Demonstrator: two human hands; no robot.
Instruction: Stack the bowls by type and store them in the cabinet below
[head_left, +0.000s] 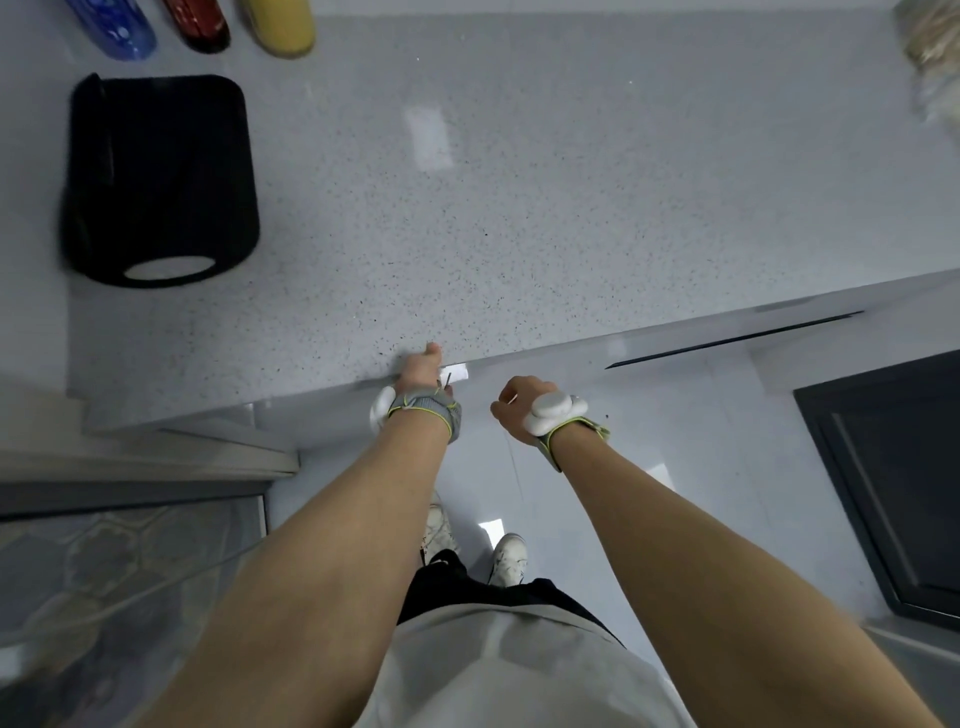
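Observation:
No bowl is in view. My left hand (420, 370) is at the front edge of the speckled grey countertop (467, 218). Its thumb lies on top and its fingers are hidden under the edge, beside a small white tag (458, 373). My right hand (519, 410) hangs just below the counter edge in front of the pale cabinet front (675, 395). Its fingers are curled in and nothing shows in them. Both wrists wear grey straps with white pods. The cabinet's inside is hidden.
A black cylindrical container (161, 176) lies on the counter at the left. Blue, red and yellow bottles (208, 23) stand at the far left edge. A grey panel (156, 467) juts out below the counter on the left. A dark glass appliance door (893, 483) is at the right.

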